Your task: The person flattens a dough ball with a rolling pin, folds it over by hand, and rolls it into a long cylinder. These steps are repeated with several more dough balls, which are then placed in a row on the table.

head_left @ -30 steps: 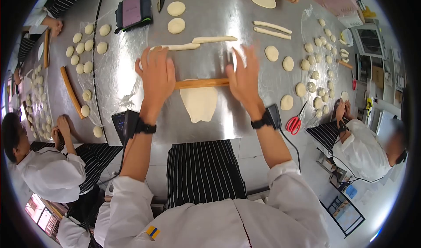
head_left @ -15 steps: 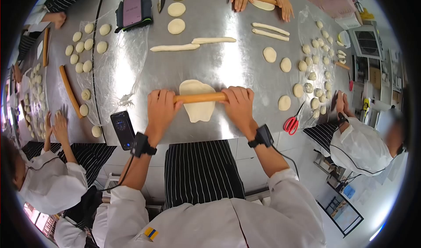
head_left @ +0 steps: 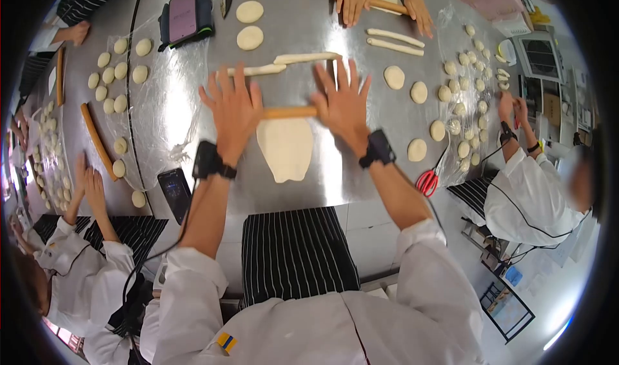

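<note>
A wooden rolling pin (head_left: 290,112) lies crosswise at the far edge of a flattened sheet of dough (head_left: 285,151). My left hand (head_left: 235,110) presses on the pin's left end with its fingers spread and stretched forward. On the right end rests my right hand (head_left: 343,106), also with its fingers apart. Both hands are slightly blurred. Just beyond my fingertips, two long dough strips, a left one (head_left: 265,69) and a right one (head_left: 306,58), lie end to end on the steel table (head_left: 361,171).
Dough rounds (head_left: 250,38) stand in a row ahead. A phone (head_left: 174,194) lies left, red-handled scissors (head_left: 427,182) right. Dough balls (head_left: 464,149) sit on plastic film. Across the table, another person's hands (head_left: 353,2) use a rolling pin. Co-workers stand at both sides.
My hands and the rolling pin have moved forward, away from me, to the dough's far edge. My curled fingers have straightened and spread. The dough sheet looks longer and flatter.
</note>
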### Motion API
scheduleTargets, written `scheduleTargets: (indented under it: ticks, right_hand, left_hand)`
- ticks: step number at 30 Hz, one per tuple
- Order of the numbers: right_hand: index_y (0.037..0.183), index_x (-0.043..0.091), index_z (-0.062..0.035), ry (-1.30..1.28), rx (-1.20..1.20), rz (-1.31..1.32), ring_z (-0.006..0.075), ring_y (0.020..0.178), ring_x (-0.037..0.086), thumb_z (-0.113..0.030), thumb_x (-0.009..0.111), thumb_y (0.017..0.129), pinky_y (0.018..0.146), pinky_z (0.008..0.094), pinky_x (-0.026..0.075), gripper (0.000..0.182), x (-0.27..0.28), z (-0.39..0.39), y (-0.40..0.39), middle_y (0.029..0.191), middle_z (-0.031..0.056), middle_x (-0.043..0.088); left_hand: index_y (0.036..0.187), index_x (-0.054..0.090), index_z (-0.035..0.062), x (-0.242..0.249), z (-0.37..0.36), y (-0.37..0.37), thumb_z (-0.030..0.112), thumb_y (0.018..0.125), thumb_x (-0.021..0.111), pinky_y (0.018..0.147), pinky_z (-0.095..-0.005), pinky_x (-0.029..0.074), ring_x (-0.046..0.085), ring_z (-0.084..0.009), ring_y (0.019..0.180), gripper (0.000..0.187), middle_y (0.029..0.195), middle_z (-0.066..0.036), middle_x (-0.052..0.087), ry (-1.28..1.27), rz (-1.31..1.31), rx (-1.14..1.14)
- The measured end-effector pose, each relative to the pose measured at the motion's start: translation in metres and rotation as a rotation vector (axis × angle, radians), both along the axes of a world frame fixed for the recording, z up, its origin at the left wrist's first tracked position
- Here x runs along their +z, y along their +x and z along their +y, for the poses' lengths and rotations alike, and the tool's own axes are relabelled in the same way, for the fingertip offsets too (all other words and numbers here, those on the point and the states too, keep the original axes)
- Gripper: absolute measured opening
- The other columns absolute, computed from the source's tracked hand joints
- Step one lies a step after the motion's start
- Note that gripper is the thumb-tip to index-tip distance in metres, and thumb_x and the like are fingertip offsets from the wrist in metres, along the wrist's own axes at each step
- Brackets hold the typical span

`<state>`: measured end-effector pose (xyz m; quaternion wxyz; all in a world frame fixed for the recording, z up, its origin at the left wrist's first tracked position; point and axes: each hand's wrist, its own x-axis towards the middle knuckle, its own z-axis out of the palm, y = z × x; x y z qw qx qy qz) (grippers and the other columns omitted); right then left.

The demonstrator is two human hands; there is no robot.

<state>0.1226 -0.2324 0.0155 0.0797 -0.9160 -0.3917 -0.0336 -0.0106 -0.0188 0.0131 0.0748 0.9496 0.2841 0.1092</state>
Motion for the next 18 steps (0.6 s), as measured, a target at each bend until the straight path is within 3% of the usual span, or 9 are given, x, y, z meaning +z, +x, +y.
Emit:
scheduleTargets:
  ticks: [3,5,6,8,10,13,18]
  right_hand:
    - [0.149,0.063,-0.0159,0.119,0.026,0.129,0.0443,0.151,0.04,-0.044,0.069,0.101,0.122,0.0731,0.029,0.056,0.002,0.002,0.044,0.162,0.0206,0.046]
    - [0.14,0.068,-0.0149,0.26,0.317,0.354,0.0419,0.146,0.042,-0.041,0.079,0.096,0.121,0.0666,0.033,0.053,0.012,-0.012,0.053,0.158,0.0183,0.048]
    - [0.14,0.068,-0.0149,0.26,0.316,0.36,0.0419,0.146,0.042,-0.041,0.079,0.096,0.121,0.0666,0.033,0.053,0.012,-0.018,0.044,0.158,0.0183,0.048]
    - [0.137,0.069,-0.0157,0.172,0.289,0.101,0.0391,0.15,0.038,-0.037,0.086,0.09,0.121,0.059,0.034,0.054,0.013,-0.034,0.024,0.162,0.0158,0.044]
    - [0.133,0.07,-0.0179,0.132,0.296,0.082,0.0381,0.151,0.036,-0.036,0.085,0.091,0.122,0.0557,0.032,0.048,-0.004,-0.039,0.022,0.164,0.0137,0.042]
    - [0.13,0.07,-0.0163,0.199,0.285,0.199,0.0387,0.151,0.036,-0.032,0.085,0.091,0.122,0.0545,0.031,0.045,-0.023,-0.032,0.03,0.163,0.0135,0.044]
    - [0.131,0.068,-0.009,0.383,0.136,0.077,0.0382,0.149,0.042,-0.018,0.077,0.095,0.12,0.0522,0.032,0.039,0.001,-0.031,0.014,0.161,0.014,0.048]
  left_hand:
    - [0.146,0.058,0.0035,0.005,0.018,0.02,0.027,0.105,0.057,0.119,-0.0672,0.027,0.042,-0.0449,0.142,0.047,0.152,-0.023,0.051,-0.002,-0.169,0.058]
    - [0.141,0.059,0.0028,0.008,0.022,0.011,0.02,0.103,0.061,0.114,-0.0597,0.029,0.044,-0.0417,0.138,0.042,0.149,-0.022,0.053,-0.054,-0.327,0.043]
    - [0.141,0.059,0.0028,0.008,0.019,-0.004,0.02,0.103,0.061,0.114,-0.0597,0.029,0.044,-0.0417,0.138,0.042,0.149,-0.022,0.053,-0.056,-0.321,0.043]
    - [0.144,0.058,0.0026,0.01,0.009,-0.034,0.016,0.101,0.063,0.116,-0.0591,0.029,0.044,-0.0416,0.139,0.045,0.149,-0.022,0.052,-0.061,-0.365,-0.041]
    - [0.146,0.057,0.0035,0.011,-0.001,-0.039,0.013,0.099,0.066,0.116,-0.0586,0.029,0.045,-0.042,0.139,0.049,0.149,-0.023,0.052,-0.056,-0.31,-0.028]
    - [0.152,0.054,0.0061,-0.008,0.005,-0.034,0.013,0.096,0.067,0.119,-0.0591,0.03,0.042,-0.0438,0.143,0.058,0.155,-0.024,0.049,-0.165,-0.215,-0.181]
    - [0.158,0.05,0.0063,0.005,-0.01,-0.047,0.012,0.097,0.065,0.124,-0.063,0.025,0.037,-0.0462,0.151,0.063,0.161,-0.021,0.047,-0.009,-0.307,-0.046]
